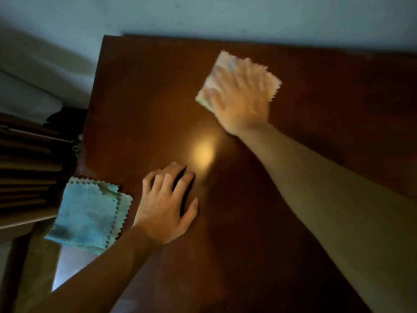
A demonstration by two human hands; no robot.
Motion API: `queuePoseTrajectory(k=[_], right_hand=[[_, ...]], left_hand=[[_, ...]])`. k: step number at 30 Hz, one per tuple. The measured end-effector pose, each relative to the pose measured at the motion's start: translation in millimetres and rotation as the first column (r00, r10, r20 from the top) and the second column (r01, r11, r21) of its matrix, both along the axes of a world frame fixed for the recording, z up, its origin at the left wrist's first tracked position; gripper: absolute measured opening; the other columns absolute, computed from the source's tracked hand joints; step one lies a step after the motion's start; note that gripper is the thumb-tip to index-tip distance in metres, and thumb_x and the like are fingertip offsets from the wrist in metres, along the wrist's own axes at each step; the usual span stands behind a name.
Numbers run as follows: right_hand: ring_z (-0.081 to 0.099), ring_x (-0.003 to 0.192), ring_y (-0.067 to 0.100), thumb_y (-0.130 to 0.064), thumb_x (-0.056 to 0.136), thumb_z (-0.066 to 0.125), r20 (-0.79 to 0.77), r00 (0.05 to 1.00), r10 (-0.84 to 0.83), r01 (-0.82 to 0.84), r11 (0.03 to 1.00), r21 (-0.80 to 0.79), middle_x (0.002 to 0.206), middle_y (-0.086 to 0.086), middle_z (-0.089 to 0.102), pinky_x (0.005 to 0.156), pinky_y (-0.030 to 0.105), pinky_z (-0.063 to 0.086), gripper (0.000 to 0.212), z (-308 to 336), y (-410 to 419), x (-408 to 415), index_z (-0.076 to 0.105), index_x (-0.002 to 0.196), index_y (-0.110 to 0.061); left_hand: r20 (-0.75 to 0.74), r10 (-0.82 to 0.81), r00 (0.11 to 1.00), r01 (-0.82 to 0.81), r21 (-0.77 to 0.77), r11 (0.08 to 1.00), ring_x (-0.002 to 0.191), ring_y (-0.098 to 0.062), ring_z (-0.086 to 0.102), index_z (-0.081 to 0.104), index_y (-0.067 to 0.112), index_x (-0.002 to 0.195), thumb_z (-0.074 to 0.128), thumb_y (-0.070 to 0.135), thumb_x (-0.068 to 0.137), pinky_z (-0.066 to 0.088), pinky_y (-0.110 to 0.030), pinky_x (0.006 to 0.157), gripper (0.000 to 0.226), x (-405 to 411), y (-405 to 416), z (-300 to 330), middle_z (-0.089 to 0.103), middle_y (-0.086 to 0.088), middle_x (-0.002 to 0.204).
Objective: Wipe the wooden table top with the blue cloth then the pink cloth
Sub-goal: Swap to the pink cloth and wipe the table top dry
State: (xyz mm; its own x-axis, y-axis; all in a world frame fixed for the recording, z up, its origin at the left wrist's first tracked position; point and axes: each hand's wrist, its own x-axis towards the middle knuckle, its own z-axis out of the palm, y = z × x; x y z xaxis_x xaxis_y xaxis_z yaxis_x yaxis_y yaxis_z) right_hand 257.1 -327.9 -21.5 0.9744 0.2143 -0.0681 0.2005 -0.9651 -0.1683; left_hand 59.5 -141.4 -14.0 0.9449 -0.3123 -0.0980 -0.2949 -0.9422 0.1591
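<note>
Furthest left, beyond the left hand, stands a dark slatted piece of furniture against the pale wall. Just left of the left hand lies the blue cloth, folded, zigzag-edged, on the near left corner of the wooden table top and hanging partly over its edge. No hand touches it.

The left hand rests on the table beside that cloth, apart from it, fingers spread and bent so the fingertips press the wood; it holds nothing. A bright reflection shines on the polished surface just beyond its fingers, between the two hands.

Further right and farther from the person, the right hand lies flat on the pink cloth, fingers stretched out and spread over it, pressing it onto the table near the far edge. The hand is blurred. The cloth's serrated edges show to the left, beyond and to the right of the fingers. The right forearm runs back toward the lower right.
</note>
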Motion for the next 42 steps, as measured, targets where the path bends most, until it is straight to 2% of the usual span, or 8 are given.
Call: queuePoseTrajectory(k=[3, 8, 11, 16, 24, 30, 37, 42], right_hand=[[0.016, 0.154, 0.041, -0.051, 0.105, 0.029, 0.038, 0.974, -0.222, 0.224, 0.972, -0.076, 0.166, 0.017, 0.023, 0.124, 0.051, 0.007, 0.06, -2.4, -88.3, 16.5, 0.032, 0.158, -0.024], [0.009, 0.155, 0.04, -0.053, 0.104, 0.022, -0.001, 0.912, -0.411, 0.409, 0.909, -0.079, 0.169, 0.014, 0.014, 0.125, 0.057, 0.004, 0.063, 2.2, -133.9, 31.0, 0.024, 0.16, -0.025], [0.013, 0.154, 0.04, -0.054, 0.102, 0.025, 0.029, 0.961, -0.275, 0.276, 0.96, -0.048, 0.168, 0.013, 0.018, 0.124, 0.054, 0.003, 0.062, 1.3, -94.4, 15.4, 0.031, 0.159, -0.029], [0.028, 0.152, 0.036, -0.051, 0.105, 0.028, 0.124, 0.99, -0.061, 0.061, 0.998, 0.0, 0.163, 0.011, 0.034, 0.125, 0.053, 0.014, 0.058, -4.2, -92.1, -3.5, 0.043, 0.155, -0.027], [0.011, 0.155, 0.039, -0.056, 0.104, 0.016, 0.06, 0.9, -0.432, 0.436, 0.895, -0.1, 0.169, 0.014, 0.015, 0.125, 0.055, 0.006, 0.066, -3.0, -175.5, 21.5, 0.021, 0.162, -0.026], [0.02, 0.154, 0.036, -0.056, 0.105, 0.019, 0.063, 0.991, -0.12, 0.124, 0.991, -0.059, 0.167, 0.011, 0.025, 0.125, 0.051, 0.012, 0.062, -3.4, -132.7, -4.2, 0.03, 0.16, -0.03], [0.015, 0.154, 0.041, -0.055, 0.105, 0.014, 0.088, 0.912, -0.4, 0.408, 0.906, -0.112, 0.167, 0.018, 0.019, 0.125, 0.057, 0.011, 0.065, -2.5, -205.4, 10.8, 0.022, 0.161, -0.022], [0.021, 0.153, 0.038, -0.052, 0.106, 0.019, 0.053, 0.979, -0.195, 0.196, 0.98, -0.014, 0.166, 0.013, 0.026, 0.123, 0.058, 0.014, 0.06, -4.1, -115.4, -47.5, 0.03, 0.159, -0.026]], left_hand=[[0.06, 0.0, 0.998, 0.005, -0.072, 0.997, 0.118, -0.035, 0.054, 0.053, 0.013, 0.129, 0.045, 0.043, 0.094, 0.029, -0.05, 0.101, 0.047, 26.6, -23.5, 5.3, 0.054, -0.014, 0.132], [0.059, 0.033, 0.998, -0.022, -0.176, 0.984, 0.146, -0.029, 0.031, 0.048, 0.016, 0.14, 0.043, 0.041, 0.099, 0.018, -0.052, 0.115, 0.048, 81.0, -84.5, 4.8, 0.041, -0.011, 0.152], [-0.021, 0.083, 0.996, -0.085, -0.115, 0.99, 0.153, -0.028, 0.015, 0.038, 0.019, 0.149, 0.034, 0.045, 0.102, 0.011, -0.053, 0.119, 0.054, 92.9, -108.7, -5.0, 0.027, -0.009, 0.162], [0.009, 0.091, 0.996, -0.09, -0.062, 0.994, 0.153, -0.027, 0.016, 0.039, 0.017, 0.149, 0.033, 0.048, 0.099, 0.012, -0.053, 0.119, 0.059, 91.4, -113.7, -12.1, 0.027, -0.01, 0.162], [0.01, 0.121, 0.993, -0.12, -0.075, 0.99, 0.152, -0.028, 0.017, 0.042, 0.014, 0.147, 0.035, 0.046, 0.098, 0.012, -0.053, 0.12, 0.058, 92.3, -116.6, -7.8, 0.031, -0.012, 0.161], [0.019, 0.138, 0.99, -0.136, -0.085, 0.987, 0.153, -0.026, 0.016, 0.042, 0.015, 0.148, 0.037, 0.045, 0.098, 0.01, -0.051, 0.12, 0.058, 91.4, -118.3, -6.4, 0.029, -0.011, 0.161], [0.029, 0.135, 0.99, -0.131, -0.091, 0.987, 0.153, -0.026, 0.014, 0.041, 0.015, 0.148, 0.035, 0.048, 0.098, 0.01, -0.051, 0.12, 0.06, 91.7, -117.9, -8.5, 0.028, -0.011, 0.162], [0.02, 0.13, 0.991, -0.127, -0.122, 0.984, 0.153, -0.027, 0.013, 0.04, 0.015, 0.148, 0.033, 0.057, 0.094, 0.005, -0.048, 0.12, 0.068, 91.9, -116.9, -8.3, 0.028, -0.011, 0.162]])
